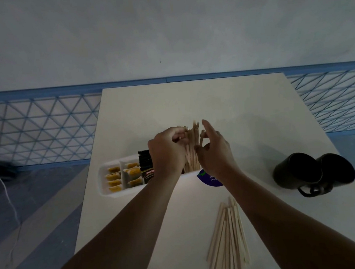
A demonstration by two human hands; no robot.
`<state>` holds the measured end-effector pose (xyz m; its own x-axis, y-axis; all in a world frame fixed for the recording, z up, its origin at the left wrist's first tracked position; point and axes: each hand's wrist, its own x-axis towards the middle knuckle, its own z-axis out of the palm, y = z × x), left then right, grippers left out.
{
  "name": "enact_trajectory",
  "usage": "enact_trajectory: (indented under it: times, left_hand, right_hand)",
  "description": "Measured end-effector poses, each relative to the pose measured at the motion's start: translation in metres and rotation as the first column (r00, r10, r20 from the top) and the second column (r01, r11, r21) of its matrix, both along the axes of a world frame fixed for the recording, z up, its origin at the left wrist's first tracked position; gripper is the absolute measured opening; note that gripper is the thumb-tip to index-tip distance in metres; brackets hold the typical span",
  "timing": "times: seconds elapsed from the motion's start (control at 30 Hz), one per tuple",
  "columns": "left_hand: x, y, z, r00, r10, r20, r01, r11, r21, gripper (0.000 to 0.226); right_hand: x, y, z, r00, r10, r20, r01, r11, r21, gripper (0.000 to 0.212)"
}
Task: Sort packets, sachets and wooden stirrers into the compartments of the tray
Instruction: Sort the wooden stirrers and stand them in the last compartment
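at the far left a white cable [8, 198] is seen trailing over the grey floor, below a blue lattice rail [38, 129]. a white table [191, 103] is set against that rail. on its left part a long white tray [103, 183] is laid, divided into compartments. the leftmost compartment is filled with a row of yellow sachets [113, 176], and the next one with further yellow sachets [132, 172]. just right of these, black packets [146, 165] are stood on end in a third compartment, their tops raised above the tray's rim.

the left hand [167, 150] is held over the tray beside the packets, its fingers curled tight and closed on the upper left side of the upright stirrers [192, 150]. these wooden sticks are stood as a bundle in the tray's right end compartment, their tips fanned out above both hands. the right hand [214, 152] is set against the bundle's right side: its thumb is pressed to the sticks, a bent finger is hooked round a few of them, and the forefinger is stretched straight upward.

under the right wrist a round blue and purple thing [210, 179] is partly hidden, just beside the tray's end. nearer the camera, loose stirrers [228, 237] are spread in a rough sheaf on the table, well apart from the tray. at the right, a pair of black mugs [293, 170] is set side by side, touching, handles turned toward the camera.
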<state>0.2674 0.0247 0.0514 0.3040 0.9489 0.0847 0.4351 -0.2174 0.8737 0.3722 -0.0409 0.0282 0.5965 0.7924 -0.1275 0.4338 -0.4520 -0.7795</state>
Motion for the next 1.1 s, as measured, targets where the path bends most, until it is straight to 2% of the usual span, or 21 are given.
enact_trajectory:
  times: [0.07, 0.2, 0.37, 0.47, 0.57, 0.8, 0.93, 1.0, 1.1]
  left_hand:
    - [0.001, 0.003, 0.001, 1.0, 0.0, 0.016, 0.0, 1.0, -0.02, 0.02]
    - [0.004, 0.008, 0.0, 1.0, -0.001, 0.027, 0.002, 0.999, -0.041, 0.015]
    - [0.006, 0.014, 0.0, 0.999, -0.027, -0.034, 0.028, 0.999, 0.028, 0.033]
    - [0.007, 0.021, 0.0, 0.987, -0.099, -0.13, 0.108, 0.992, 0.062, 0.048]
    - [0.011, 0.027, 0.002, 0.967, -0.165, -0.194, 0.179, 0.982, 0.054, 0.053]
    - [0.017, 0.034, 0.009, 0.94, -0.234, -0.249, 0.242, 0.97, 0.005, 0.025]
    - [0.011, 0.036, 0.01, 0.931, -0.243, -0.273, 0.255, 0.967, 0.011, 0.025]
    - [0.007, 0.038, 0.013, 0.929, -0.221, -0.297, 0.236, 0.972, 0.016, 0.038]
    - [0.001, 0.043, 0.017, 0.91, -0.213, -0.356, 0.215, 0.976, -0.033, 0.064]
  right_hand:
    - [0.0, 0.002, 0.002, 0.999, 0.05, 0.01, -0.05, 0.999, 0.014, 0.072]
    - [0.002, 0.003, 0.005, 0.995, 0.099, -0.005, -0.099, 0.994, 0.041, 0.065]
    - [0.006, 0.001, 0.006, 0.997, 0.075, -0.028, -0.075, 0.997, -0.003, 0.074]
    - [0.005, -0.001, 0.006, 0.996, 0.088, -0.028, -0.088, 0.996, -0.012, 0.062]
    - [0.004, -0.004, 0.008, 0.989, 0.146, -0.022, -0.146, 0.989, -0.012, 0.043]
    - [0.0, -0.001, 0.002, 0.984, 0.18, 0.012, -0.179, 0.983, -0.026, 0.04]
    - [0.002, -0.001, -0.008, 0.98, 0.197, 0.039, -0.195, 0.979, -0.059, 0.026]
    - [0.002, -0.002, -0.01, 0.979, 0.2, 0.047, -0.196, 0.978, -0.068, 0.034]
    - [0.002, -0.001, -0.008, 0.979, 0.202, 0.024, -0.199, 0.977, -0.07, 0.066]
